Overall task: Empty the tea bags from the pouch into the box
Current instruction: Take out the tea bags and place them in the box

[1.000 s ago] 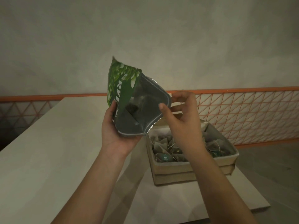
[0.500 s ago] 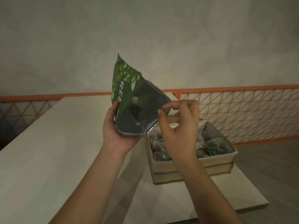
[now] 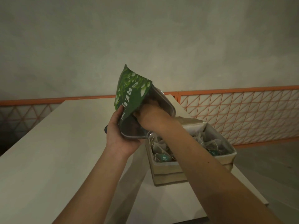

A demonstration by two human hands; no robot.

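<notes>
At the centre of the frame the left hand (image 3: 120,136) grips the green pouch (image 3: 132,97) by its lower edge, mouth tilted toward the lower right. The right hand (image 3: 150,117) is pushed into the pouch's open mouth; its fingers are hidden inside, so their state cannot be told. Just right, the box (image 3: 168,173) sits on the pale desk (image 3: 56,151), holding tea bags (image 3: 160,147).

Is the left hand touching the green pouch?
Touching. The head view shows the left hand gripping the pouch near its open mouth, thumb on the printed side.
</notes>
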